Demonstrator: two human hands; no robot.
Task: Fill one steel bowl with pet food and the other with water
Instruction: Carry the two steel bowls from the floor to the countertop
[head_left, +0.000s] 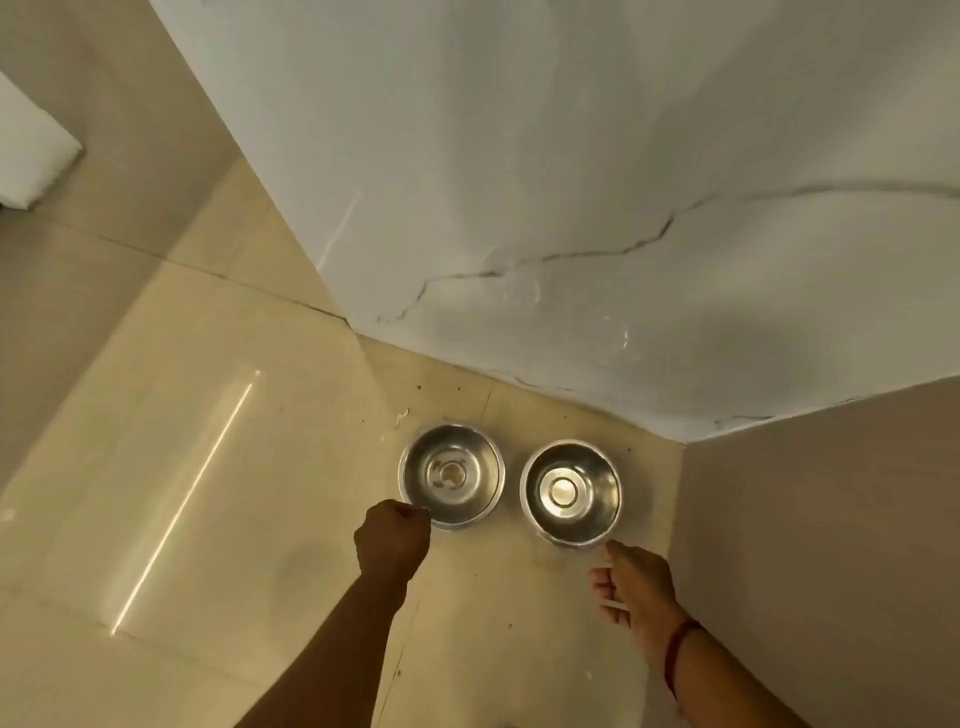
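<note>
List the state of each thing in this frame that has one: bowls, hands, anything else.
Left steel bowl: upright on the floor, no food or water, a few brown bits at the bottom.
Right steel bowl: upright on the floor, empty.
Left hand: fingers curled, pinching the left bowl's near rim.
Right hand: open, fingers relaxed, beside the right bowl's near rim; contact unclear.
Wall: cracked.

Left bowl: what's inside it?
The left bowl holds only a few brownish specks on its bottom, no food pile. The left hand hides part of its near rim.
</note>
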